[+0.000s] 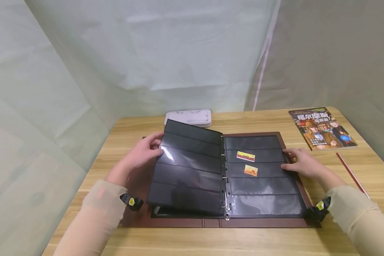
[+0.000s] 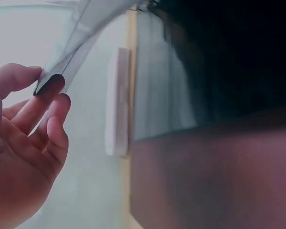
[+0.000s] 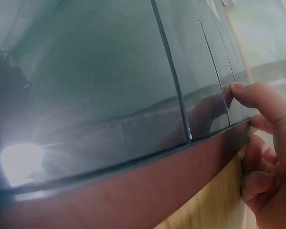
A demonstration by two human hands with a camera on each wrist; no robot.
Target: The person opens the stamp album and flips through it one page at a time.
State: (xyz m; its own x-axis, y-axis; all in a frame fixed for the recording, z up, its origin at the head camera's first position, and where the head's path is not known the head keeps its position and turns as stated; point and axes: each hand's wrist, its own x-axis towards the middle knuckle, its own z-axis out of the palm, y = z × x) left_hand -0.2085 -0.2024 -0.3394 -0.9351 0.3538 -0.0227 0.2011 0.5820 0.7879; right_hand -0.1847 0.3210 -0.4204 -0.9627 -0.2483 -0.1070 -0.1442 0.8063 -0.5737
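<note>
An open stamp album with black pocket pages and a brown cover lies on the table. My left hand pinches the outer edge of a raised black page, thumb on one face and fingers behind. The same left hand grips the page's corner in the left wrist view. My right hand holds the album's right edge; its thumb lies on the page while the other fingers bend at the border. Two small stamps, one yellow and red, one orange, sit in the right page's pockets.
Behind the album stands a white tin case. A colourful comic-style book lies at the back right, with a thin red stick in front of it. Metal rings run along the album's spine. Fabric walls enclose the table.
</note>
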